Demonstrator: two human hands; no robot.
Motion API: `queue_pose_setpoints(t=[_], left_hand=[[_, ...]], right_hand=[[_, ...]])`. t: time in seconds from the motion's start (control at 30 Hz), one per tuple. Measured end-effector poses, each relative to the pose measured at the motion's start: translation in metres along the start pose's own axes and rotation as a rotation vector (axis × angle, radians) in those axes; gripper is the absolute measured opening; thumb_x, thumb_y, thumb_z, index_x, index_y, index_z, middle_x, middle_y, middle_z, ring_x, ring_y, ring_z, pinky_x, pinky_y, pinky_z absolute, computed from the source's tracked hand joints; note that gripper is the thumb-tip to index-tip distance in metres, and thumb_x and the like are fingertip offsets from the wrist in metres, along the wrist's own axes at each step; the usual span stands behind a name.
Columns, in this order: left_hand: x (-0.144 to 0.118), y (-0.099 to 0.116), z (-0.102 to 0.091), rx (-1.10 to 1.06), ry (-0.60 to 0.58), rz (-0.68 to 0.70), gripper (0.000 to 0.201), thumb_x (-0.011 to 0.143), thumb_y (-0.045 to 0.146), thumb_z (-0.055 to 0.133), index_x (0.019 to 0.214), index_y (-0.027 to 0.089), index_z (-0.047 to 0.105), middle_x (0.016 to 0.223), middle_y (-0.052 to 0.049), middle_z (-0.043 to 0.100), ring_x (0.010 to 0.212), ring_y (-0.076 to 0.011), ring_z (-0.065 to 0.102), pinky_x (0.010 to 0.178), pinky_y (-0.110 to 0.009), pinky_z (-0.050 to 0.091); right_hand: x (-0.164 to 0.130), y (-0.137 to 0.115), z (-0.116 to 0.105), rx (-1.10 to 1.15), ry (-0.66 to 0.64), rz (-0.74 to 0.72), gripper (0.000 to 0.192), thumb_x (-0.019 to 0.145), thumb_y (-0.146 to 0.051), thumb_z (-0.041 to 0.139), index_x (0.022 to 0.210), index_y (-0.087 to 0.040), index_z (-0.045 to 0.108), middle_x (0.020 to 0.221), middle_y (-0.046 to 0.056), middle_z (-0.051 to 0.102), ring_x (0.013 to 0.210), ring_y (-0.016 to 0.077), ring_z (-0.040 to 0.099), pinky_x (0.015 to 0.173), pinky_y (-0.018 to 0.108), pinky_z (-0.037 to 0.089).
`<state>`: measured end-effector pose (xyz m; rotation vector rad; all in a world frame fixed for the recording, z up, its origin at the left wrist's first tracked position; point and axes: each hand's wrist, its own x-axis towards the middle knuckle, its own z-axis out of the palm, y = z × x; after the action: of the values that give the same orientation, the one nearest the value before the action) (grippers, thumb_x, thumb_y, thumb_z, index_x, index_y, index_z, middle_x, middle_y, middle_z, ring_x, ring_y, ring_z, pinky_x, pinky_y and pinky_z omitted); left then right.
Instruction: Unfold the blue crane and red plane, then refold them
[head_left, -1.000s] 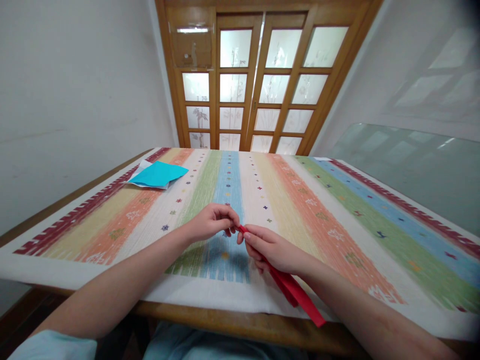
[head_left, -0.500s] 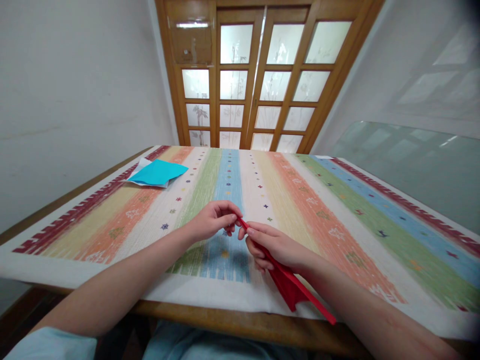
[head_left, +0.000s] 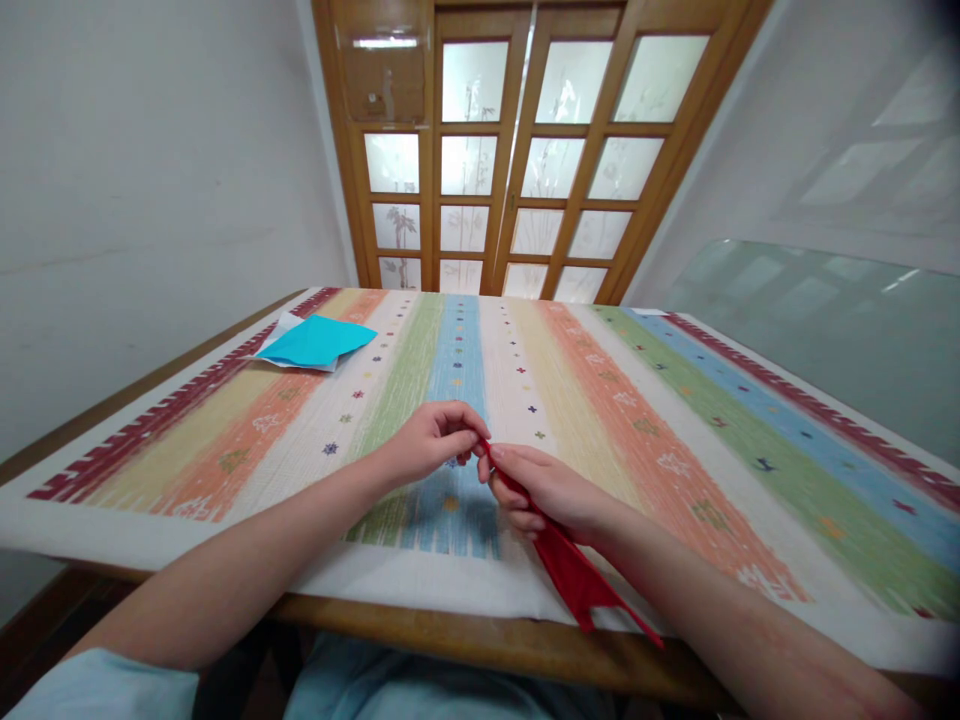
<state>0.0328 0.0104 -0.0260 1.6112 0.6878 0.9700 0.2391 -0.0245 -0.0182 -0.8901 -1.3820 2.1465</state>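
Observation:
A strip of folded red paper [head_left: 574, 577] slants from between my hands toward the table's front edge, its wide, notched end hanging low on the right. My left hand [head_left: 442, 440] pinches the narrow far tip between thumb and fingers. Close beside it, my right hand [head_left: 544, 488] grips the paper just below the tip, thumb on top and fingers curled underneath. Both hands are above the blue stripe of the tablecloth, fingertips almost touching. The part of the paper inside my right hand is hidden.
Turquoise paper [head_left: 319, 342] lies over white sheets at the table's left rear. A striped tablecloth [head_left: 405, 400] covers the table. Behind it stand wooden doors with glass panes [head_left: 551, 165]. A pale glass panel [head_left: 817, 320] leans along the right wall.
The red paper's lower end has turned slightly and its loose edge sits a little further left. Both hands keep their hold in nearly the same place, fingers shifted slightly.

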Motion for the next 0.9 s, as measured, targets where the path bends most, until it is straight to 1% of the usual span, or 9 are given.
queue_pose_setpoints(t=[0.13,0.23,0.3,0.37,0.5,0.57,0.67,0.73,0.9], left_hand=[[0.002,-0.005,0.0,-0.157,-0.015,-0.082,0.026,0.086,0.031,0.068,0.107,0.016,0.063,0.076,-0.003,0.068,0.062,-0.0126,0.062,0.058,-0.024,0.045],[0.003,-0.003,-0.002,-0.128,-0.064,-0.061,0.018,0.087,0.03,0.066,0.096,0.015,0.064,0.074,-0.003,0.067,0.064,-0.012,0.061,0.062,-0.025,0.046],[0.002,0.001,-0.002,-0.08,-0.085,-0.019,0.014,0.087,0.028,0.065,0.088,0.015,0.063,0.069,-0.002,0.065,0.063,-0.0119,0.059,0.063,-0.025,0.046],[0.001,0.004,-0.002,-0.048,-0.095,0.006,0.012,0.087,0.027,0.064,0.086,0.015,0.063,0.067,-0.002,0.065,0.063,-0.012,0.058,0.063,-0.025,0.046],[0.0,0.006,-0.002,-0.022,-0.096,0.023,0.009,0.086,0.024,0.062,0.085,0.015,0.063,0.066,-0.002,0.065,0.062,-0.0119,0.058,0.063,-0.025,0.047],[-0.001,0.005,-0.001,-0.007,-0.07,0.027,0.007,0.084,0.022,0.062,0.083,0.015,0.063,0.065,-0.001,0.064,0.061,-0.0115,0.058,0.062,-0.025,0.046],[-0.001,0.006,0.0,0.014,-0.063,0.027,0.006,0.083,0.019,0.06,0.08,0.015,0.063,0.064,-0.001,0.063,0.06,-0.0116,0.058,0.06,-0.025,0.046],[-0.002,0.007,0.0,0.02,-0.073,0.025,0.006,0.083,0.017,0.058,0.079,0.015,0.062,0.063,-0.001,0.062,0.059,-0.0115,0.057,0.06,-0.024,0.046],[-0.002,0.008,0.003,-0.015,-0.085,0.008,0.007,0.084,0.017,0.057,0.078,0.016,0.058,0.063,-0.001,0.062,0.058,-0.0109,0.057,0.057,-0.023,0.044]], right_hand=[[0.0,0.0,0.005,-0.145,0.082,-0.113,0.034,0.097,-0.055,0.049,0.091,-0.021,0.052,0.056,-0.01,0.033,0.043,0.006,0.021,0.039,0.019,0.024],[0.0,0.0,0.006,-0.182,0.083,-0.131,0.034,0.097,-0.055,0.049,0.091,-0.021,0.052,0.058,-0.01,0.034,0.044,0.0066,0.022,0.039,0.019,0.024],[0.0,0.0,0.005,-0.155,0.059,-0.108,0.035,0.097,-0.056,0.049,0.092,-0.022,0.052,0.057,-0.01,0.033,0.043,0.0063,0.021,0.039,0.019,0.023],[-0.002,-0.001,0.005,-0.112,0.034,-0.06,0.037,0.097,-0.058,0.049,0.093,-0.022,0.053,0.057,-0.011,0.032,0.042,0.0057,0.02,0.039,0.018,0.023],[-0.004,-0.004,0.003,-0.031,-0.006,0.063,0.042,0.096,-0.064,0.045,0.097,-0.023,0.053,0.056,-0.011,0.035,0.037,0.0052,0.024,0.038,0.019,0.032],[-0.004,-0.004,0.001,-0.015,-0.025,0.073,0.042,0.096,-0.064,0.045,0.099,-0.023,0.053,0.057,-0.011,0.039,0.036,0.0053,0.029,0.039,0.02,0.035],[-0.003,-0.002,-0.001,-0.045,-0.051,0.022,0.04,0.097,-0.061,0.047,0.101,-0.022,0.055,0.059,-0.009,0.045,0.038,0.006,0.038,0.04,0.02,0.035],[-0.003,0.0,0.0,-0.093,-0.049,-0.021,0.037,0.098,-0.058,0.048,0.1,-0.021,0.054,0.059,-0.009,0.045,0.038,0.0061,0.041,0.04,0.02,0.035],[-0.001,0.001,0.007,-0.338,0.086,-0.112,0.031,0.1,-0.052,0.044,0.095,-0.022,0.052,0.057,-0.01,0.039,0.038,0.007,0.037,0.038,0.021,0.036]])
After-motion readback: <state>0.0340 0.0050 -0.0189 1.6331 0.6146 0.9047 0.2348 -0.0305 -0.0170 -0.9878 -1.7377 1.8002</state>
